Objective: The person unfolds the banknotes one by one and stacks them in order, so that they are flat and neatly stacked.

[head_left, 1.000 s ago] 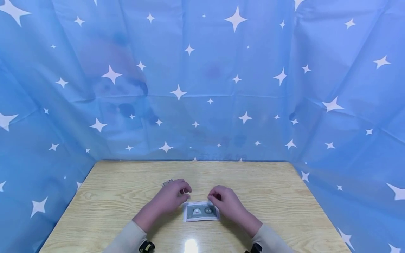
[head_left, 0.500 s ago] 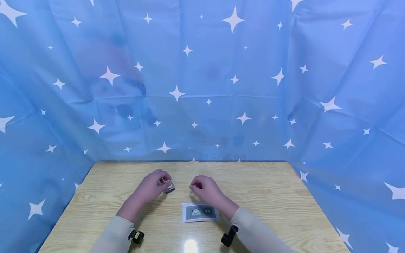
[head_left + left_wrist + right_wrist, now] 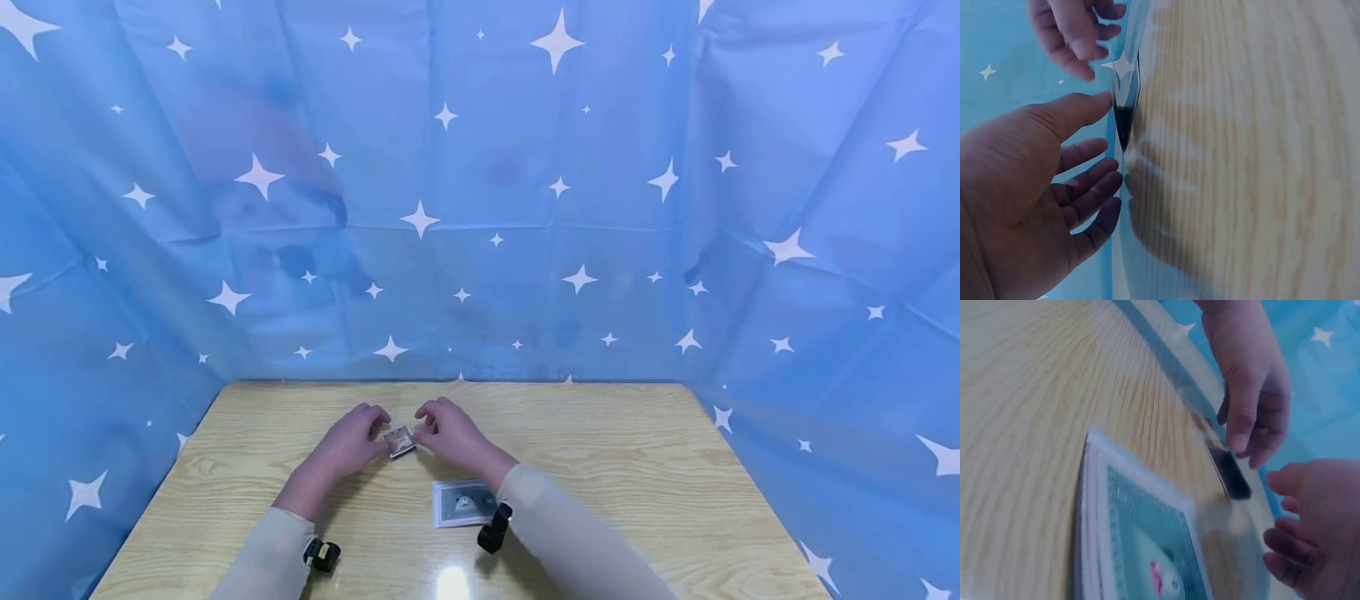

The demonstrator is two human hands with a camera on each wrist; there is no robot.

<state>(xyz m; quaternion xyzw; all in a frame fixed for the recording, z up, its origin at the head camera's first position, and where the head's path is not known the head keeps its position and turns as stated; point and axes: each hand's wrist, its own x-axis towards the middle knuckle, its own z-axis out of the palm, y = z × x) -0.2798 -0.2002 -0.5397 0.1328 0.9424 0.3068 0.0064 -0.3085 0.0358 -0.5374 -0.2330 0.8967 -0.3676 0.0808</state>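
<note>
Between my hands on the table lies a small flat rectangular piece (image 3: 400, 442), with a picture on top and a dark edge. My left hand (image 3: 348, 443) is at its left side, fingers loosely bent, the thumb tip right at the edge. On its right side, my right hand (image 3: 453, 435) has its thumb and fingers spread apart, close to the piece. In the left wrist view, the left palm (image 3: 1029, 200) shows with relaxed fingers beside the piece's dark edge (image 3: 1124, 125). The right wrist view shows the right hand (image 3: 1325, 528) below the left hand (image 3: 1254, 381), the piece near both.
Closer to me lies a white-bordered, layered packet of paper (image 3: 457, 504) with a green printed panel and a white cartoon figure; my right forearm partly covers it. The wooden table (image 3: 637, 467) ends at a blue star-patterned curtain (image 3: 495, 317). Each wrist bears a black camera.
My left hand has moved left and away from the packet to the small piece, which it earlier partly hid. My right hand has swung left from the packet to the piece's other side, its fingers spreading.
</note>
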